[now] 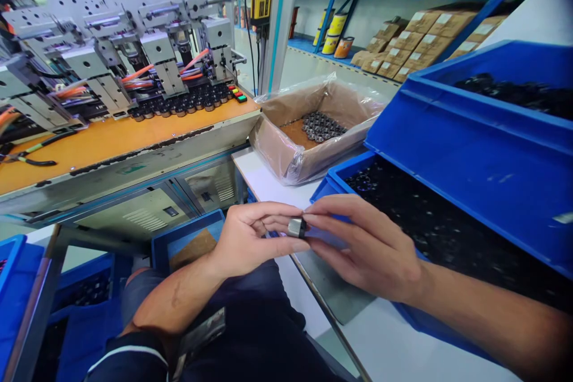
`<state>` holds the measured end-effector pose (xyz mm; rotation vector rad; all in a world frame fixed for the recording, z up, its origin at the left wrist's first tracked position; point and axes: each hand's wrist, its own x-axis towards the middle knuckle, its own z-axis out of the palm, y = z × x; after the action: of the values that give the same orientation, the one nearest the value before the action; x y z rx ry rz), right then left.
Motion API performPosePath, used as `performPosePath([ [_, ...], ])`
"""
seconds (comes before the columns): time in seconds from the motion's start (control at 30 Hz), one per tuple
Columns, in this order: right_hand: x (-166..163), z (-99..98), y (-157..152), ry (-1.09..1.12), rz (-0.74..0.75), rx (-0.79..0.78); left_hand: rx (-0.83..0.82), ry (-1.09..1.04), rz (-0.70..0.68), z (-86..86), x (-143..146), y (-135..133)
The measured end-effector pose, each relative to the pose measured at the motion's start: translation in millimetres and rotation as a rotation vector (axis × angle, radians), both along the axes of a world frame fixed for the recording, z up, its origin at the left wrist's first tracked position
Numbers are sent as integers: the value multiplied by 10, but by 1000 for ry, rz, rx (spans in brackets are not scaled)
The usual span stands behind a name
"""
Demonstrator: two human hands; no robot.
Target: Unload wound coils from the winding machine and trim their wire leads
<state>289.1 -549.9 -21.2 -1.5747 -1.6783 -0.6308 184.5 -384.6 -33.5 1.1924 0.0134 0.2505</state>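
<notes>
A small cylindrical part [295, 227], with a ribbed silver side and a black end, is held between my two hands over my lap. My left hand [255, 236] pinches its silver side between thumb and fingers. At its black end, the fingertips of my right hand [371, 245] close in from the right, with thumb below and fingers above. What the right fingertips cover cannot be made out. Just right of my right hand is a blue bin [341, 182] filled with small black parts [452, 233].
Beyond my hands sits a plastic-lined cardboard box [286, 155] with similar silver-and-black parts [322, 126]. A larger blue bin [470, 155] rests above the other at right. At left, pliers [33, 155] and rows of parts [183, 101] lie on an orange machine bench [111, 152].
</notes>
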Motion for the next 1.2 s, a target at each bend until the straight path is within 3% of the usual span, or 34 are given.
performPosePath([
  [0.9, 22, 12, -6, -53, 6, -6, -47, 50, -20, -11, -17, 0],
  [1.2, 19, 70, -3, -220, -11, 7, -153, 121, -116, 35, -45, 29],
])
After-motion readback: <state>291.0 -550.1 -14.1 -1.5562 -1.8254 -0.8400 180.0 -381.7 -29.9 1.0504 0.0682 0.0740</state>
